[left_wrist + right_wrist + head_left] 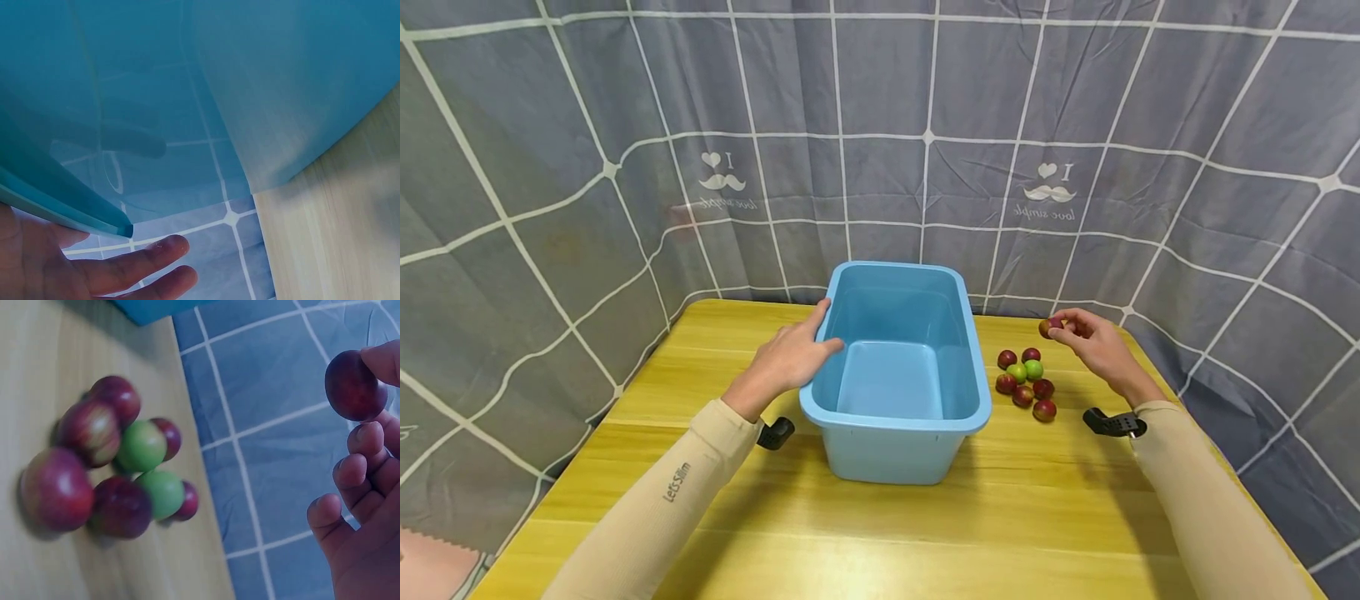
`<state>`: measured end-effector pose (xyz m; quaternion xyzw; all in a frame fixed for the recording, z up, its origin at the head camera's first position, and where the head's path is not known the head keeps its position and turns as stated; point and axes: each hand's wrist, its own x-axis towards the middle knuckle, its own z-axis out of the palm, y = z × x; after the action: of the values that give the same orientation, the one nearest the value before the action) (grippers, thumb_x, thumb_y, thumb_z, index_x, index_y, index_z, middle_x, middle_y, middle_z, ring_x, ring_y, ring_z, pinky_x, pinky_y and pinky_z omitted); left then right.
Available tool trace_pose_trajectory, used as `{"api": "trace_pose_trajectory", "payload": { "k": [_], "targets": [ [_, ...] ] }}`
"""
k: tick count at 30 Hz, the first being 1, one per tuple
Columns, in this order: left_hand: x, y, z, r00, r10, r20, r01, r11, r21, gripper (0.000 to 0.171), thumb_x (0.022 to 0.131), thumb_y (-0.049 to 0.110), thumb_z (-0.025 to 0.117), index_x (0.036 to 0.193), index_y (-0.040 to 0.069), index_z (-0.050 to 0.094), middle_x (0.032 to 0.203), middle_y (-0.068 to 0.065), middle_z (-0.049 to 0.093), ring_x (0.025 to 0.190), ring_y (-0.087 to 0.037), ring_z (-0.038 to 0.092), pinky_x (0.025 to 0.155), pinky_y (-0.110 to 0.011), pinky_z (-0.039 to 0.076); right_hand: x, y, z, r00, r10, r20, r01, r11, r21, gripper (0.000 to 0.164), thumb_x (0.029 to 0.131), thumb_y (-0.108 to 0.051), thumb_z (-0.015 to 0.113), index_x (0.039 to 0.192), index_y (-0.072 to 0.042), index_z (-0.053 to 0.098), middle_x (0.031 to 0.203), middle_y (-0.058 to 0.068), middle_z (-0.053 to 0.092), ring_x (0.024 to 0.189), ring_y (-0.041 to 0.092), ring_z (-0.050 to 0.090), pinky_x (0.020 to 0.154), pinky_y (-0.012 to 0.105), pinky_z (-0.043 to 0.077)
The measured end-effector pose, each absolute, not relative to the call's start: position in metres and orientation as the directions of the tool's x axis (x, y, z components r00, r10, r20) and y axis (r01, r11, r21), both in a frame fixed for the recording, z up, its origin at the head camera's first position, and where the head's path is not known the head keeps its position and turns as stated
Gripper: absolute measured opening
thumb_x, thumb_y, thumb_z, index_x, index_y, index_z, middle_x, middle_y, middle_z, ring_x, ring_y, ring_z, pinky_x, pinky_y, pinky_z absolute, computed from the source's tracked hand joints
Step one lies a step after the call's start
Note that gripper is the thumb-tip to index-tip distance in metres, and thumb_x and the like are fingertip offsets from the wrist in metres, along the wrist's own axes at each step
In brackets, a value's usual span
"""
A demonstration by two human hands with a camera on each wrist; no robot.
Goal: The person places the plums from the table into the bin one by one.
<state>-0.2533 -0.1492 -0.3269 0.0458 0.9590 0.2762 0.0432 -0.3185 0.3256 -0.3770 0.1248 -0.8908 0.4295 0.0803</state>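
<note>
A blue plastic tub stands in the middle of the wooden table. My left hand rests on its left rim, thumb over the inner side. In the left wrist view the other fingers stretch out fairly straight beneath the rim. Over the far right of the table, my right hand pinches a dark red plum between thumb and fingers, raised off the surface. Several red plums lie bunched to the tub's right, with two green plums among them.
A grey curtain with white lines hangs close behind the table and along both sides. Black wrist camera mounts stick out from the sleeves. The tub's high walls stand between my two hands.
</note>
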Motion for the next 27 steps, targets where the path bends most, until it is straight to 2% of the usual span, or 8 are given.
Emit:
{"api": "trace_pose_trajectory", "payload": {
  "k": [4, 10, 18, 22, 27],
  "targets": [
    [-0.253, -0.150, -0.329, -0.992, 0.108, -0.057, 0.062, 0.846, 0.530, 0.080, 0.096, 0.055, 0.043, 0.163, 0.035, 0.004, 0.159, -0.011, 0.041, 0.134, -0.040, 0.051, 0.086, -0.056, 0.049, -0.320, 0.317, -0.366, -0.947, -0.188, 0.260, -0.320, 0.602, -0.732, 0.039, 0.100, -0.038, 0.062, 0.124, -0.007, 0.065, 0.094, 0.002, 0.063, 0.080, 0.019, 0.051, 0.066, 0.027, 0.042],
    [-0.254, -0.150, -0.329, -0.992, 0.111, -0.058, 0.064, 0.844, 0.532, 0.080, 0.096, 0.055, 0.043, 0.163, 0.035, 0.004, 0.159, -0.011, 0.040, 0.134, -0.040, 0.051, 0.086, -0.056, 0.049, -0.322, 0.305, -0.350, -0.923, -0.277, 0.267, -0.384, 0.623, -0.681, 0.034, 0.101, -0.031, 0.062, 0.125, -0.007, 0.063, 0.097, 0.008, 0.062, 0.077, 0.019, 0.050, 0.065, 0.027, 0.042],
    [-0.253, -0.149, -0.326, -0.992, 0.116, -0.055, 0.069, 0.844, 0.531, 0.080, 0.097, 0.055, 0.044, 0.163, 0.034, 0.003, 0.159, -0.012, 0.041, 0.130, -0.039, 0.055, 0.082, -0.052, 0.051, -0.324, 0.288, -0.330, -0.925, -0.299, 0.236, -0.376, 0.628, -0.681, 0.032, 0.100, -0.037, 0.062, 0.123, -0.014, 0.064, 0.091, 0.010, 0.056, 0.078, 0.024, 0.051, 0.065, 0.030, 0.041],
    [-0.252, -0.149, -0.327, -0.992, 0.116, -0.057, 0.069, 0.847, 0.527, 0.080, 0.097, 0.055, 0.044, 0.163, 0.034, 0.004, 0.159, -0.012, 0.041, 0.130, -0.039, 0.055, 0.081, -0.051, 0.051, -0.325, 0.277, -0.319, -0.912, -0.327, 0.247, -0.406, 0.643, -0.649, 0.027, 0.101, -0.031, 0.062, 0.121, -0.013, 0.065, 0.088, 0.009, 0.055, 0.075, 0.019, 0.050, 0.065, 0.029, 0.041],
    [-0.253, -0.149, -0.327, -0.992, 0.113, -0.053, 0.069, 0.851, 0.521, 0.081, 0.096, 0.055, 0.044, 0.163, 0.034, 0.004, 0.159, -0.012, 0.041, 0.130, -0.039, 0.055, 0.079, -0.050, 0.051, -0.329, 0.262, -0.307, -0.889, -0.368, 0.272, -0.455, 0.640, -0.619, 0.022, 0.101, -0.018, 0.061, 0.120, -0.007, 0.067, 0.086, 0.013, 0.056, 0.073, 0.021, 0.049, 0.066, 0.028, 0.040]
  ]
}}
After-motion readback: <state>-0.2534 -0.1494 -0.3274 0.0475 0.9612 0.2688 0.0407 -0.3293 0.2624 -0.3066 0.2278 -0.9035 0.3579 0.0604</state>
